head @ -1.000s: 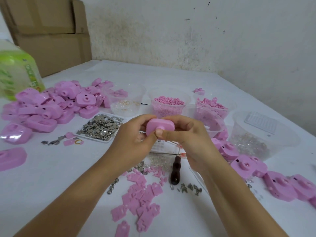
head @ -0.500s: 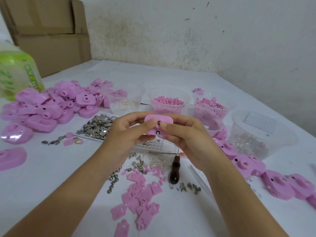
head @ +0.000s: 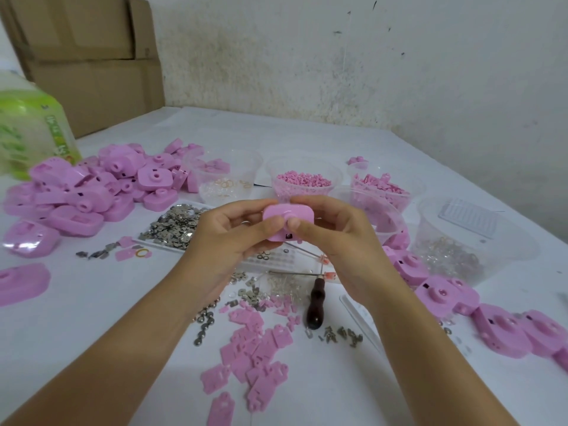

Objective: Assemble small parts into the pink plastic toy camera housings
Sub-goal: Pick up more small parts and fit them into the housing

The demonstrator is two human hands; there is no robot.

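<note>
I hold one pink toy camera housing (head: 287, 215) up in front of me over the middle of the table, its front face toward me. My left hand (head: 227, 241) grips its left side with curled fingers. My right hand (head: 335, 238) grips its right side, and the thumb presses on the round lens boss. A small dark square opening shows at the housing's lower edge. A heap of pink housings (head: 92, 192) lies at the left, and a row of housings (head: 491, 315) lies at the right.
Clear tubs hold gold rings (head: 226, 184), pink pellets (head: 302, 179), pink pieces (head: 381, 187) and clear parts (head: 455, 256). A tray of metal bits (head: 172, 229), flat pink plates (head: 255, 355), a dark-handled awl (head: 315, 305) and screws (head: 341, 335) lie below my hands. A green bottle (head: 27, 133) stands far left.
The housing has tipped from edge-on to face me, showing its front and dark opening. Both hands have shifted grip, and my right thumb now presses the lens boss.
</note>
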